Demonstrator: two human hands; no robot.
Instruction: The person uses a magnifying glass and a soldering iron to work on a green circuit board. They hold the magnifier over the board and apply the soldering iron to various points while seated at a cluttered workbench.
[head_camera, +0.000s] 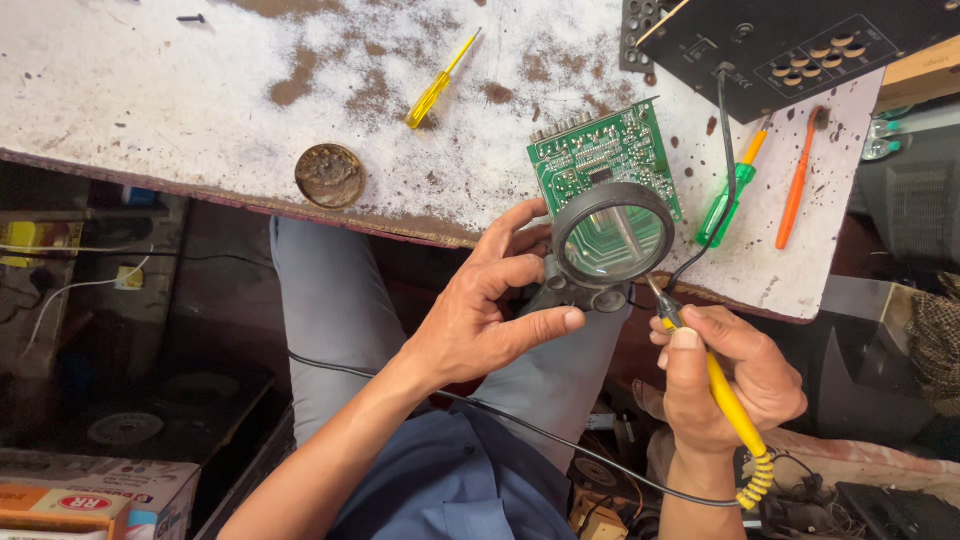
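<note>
A: Hands status?

B: Right hand (735, 375) closed around yellow soldering iron (722, 385), tip up toward the board edge. Left hand (480, 315) gripping magnifier (613, 232) by its black base, thumb out, fingers curled behind.

A: Board location?

B: Green circuit board (605, 155) at near edge of counter (150, 90), partly behind the lens. Can't tell if the tip touches it.

A: Around it?

B: Black cable (728, 150) runs from board area up to black panel (800, 40) at far right. Green screwdriver (728, 195) and orange tool (797, 185) right of the board. Round rusty tin (330, 175) left, near the counter edge. Yellow screwdriver (438, 85) farther back. Cardboard box (95, 495) down on the floor, bottom left.
</note>
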